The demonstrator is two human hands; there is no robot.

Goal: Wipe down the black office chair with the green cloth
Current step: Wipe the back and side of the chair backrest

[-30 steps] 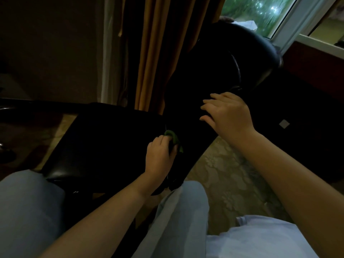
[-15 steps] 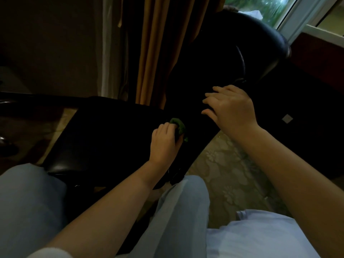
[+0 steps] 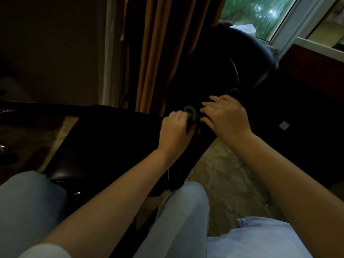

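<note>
The room is dimly lit — daylight is admitted only through the window (image 3: 264, 17). Below and left of it, the black office chair (image 3: 111, 142) is lost in shadow — detail is rendered soft and murky.

The left hand (image 3: 174, 130) grips a bunched green cloth (image 3: 191, 113) and presses it against the black office chair (image 3: 111, 138), where the seat meets the dark backrest. The right hand (image 3: 226, 116) rests on the backrest just beside the cloth, fingers spread and lightly bent. Both bare forearms reach in from below, over pale blue trousers (image 3: 178, 218). Behind the chair hangs an orange-brown curtain (image 3: 158, 53), with a window (image 3: 260, 13) at upper right showing green foliage. A patterned floor (image 3: 229, 181) lies under the right forearm.
</note>
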